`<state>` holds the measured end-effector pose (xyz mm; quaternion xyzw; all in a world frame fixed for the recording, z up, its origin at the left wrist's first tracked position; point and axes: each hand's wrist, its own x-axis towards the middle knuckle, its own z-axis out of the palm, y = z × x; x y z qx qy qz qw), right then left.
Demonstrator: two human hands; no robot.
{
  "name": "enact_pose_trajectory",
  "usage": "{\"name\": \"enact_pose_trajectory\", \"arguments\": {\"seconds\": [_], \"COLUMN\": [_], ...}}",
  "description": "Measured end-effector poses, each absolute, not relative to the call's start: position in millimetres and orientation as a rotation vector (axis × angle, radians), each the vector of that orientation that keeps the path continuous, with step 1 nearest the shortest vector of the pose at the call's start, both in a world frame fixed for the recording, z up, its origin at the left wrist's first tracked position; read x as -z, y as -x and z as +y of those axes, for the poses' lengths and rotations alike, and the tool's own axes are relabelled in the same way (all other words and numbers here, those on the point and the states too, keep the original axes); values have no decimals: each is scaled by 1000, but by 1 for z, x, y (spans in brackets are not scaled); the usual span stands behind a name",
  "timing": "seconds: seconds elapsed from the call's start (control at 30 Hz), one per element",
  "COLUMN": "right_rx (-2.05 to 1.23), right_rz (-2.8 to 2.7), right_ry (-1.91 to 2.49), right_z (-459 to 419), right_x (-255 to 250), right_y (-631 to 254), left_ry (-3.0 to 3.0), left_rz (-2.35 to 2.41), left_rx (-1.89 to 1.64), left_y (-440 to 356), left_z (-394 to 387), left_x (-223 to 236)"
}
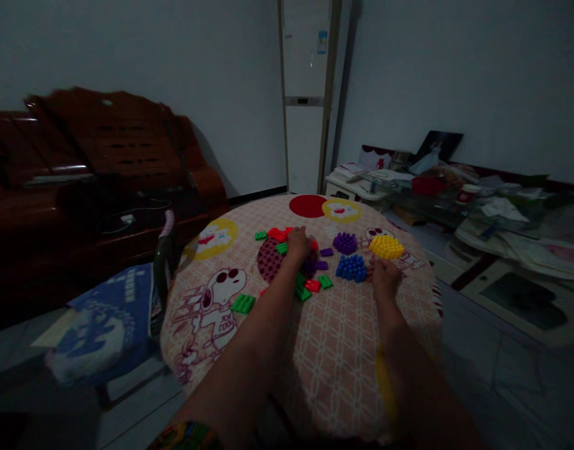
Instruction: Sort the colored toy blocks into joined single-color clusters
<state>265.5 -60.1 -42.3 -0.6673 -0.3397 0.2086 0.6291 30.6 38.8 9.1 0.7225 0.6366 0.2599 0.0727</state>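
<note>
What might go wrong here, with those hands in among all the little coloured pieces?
The right hand is right beside the blue pile and close to the yellow pile, so a small nudge might mix the two colours.

The left forearm passes between loose green pieces, and a sideways sweep could scatter them.

The room looks dim, so blue and the nearby purple pile may be easy to confuse.

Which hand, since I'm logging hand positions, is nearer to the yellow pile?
The right. The right hand is just on the near side of the yellow pile; the left hand is farther off to the left, past the purple pile, among red pieces.
</note>
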Motion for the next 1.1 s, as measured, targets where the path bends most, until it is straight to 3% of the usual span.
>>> {"name": "enact_pose_trajectory", "arguments": {"seconds": [0.3, 0.53, 0.97, 1.1], "right_rx": [-476, -442, -470, -410], "right_rz": [-788, -822, -804, -850], "right_ry": [1544, 1565, 1565, 1577], "right_z": [-59, -57, -59, -61], "right_x": [44, 46, 43, 42], "right_y": [-266, -268, -265, -265], "left_ry": [-2147, -2221, -2381, -2362], "left_rz": [2148, 1973, 1782, 1722], "left_rx": [-502, -202, -245, -461], "left_y": [27, 25, 35, 42], "left_z": [86, 98, 22, 7], "left_x": [-9, -14, -26, -29]}}
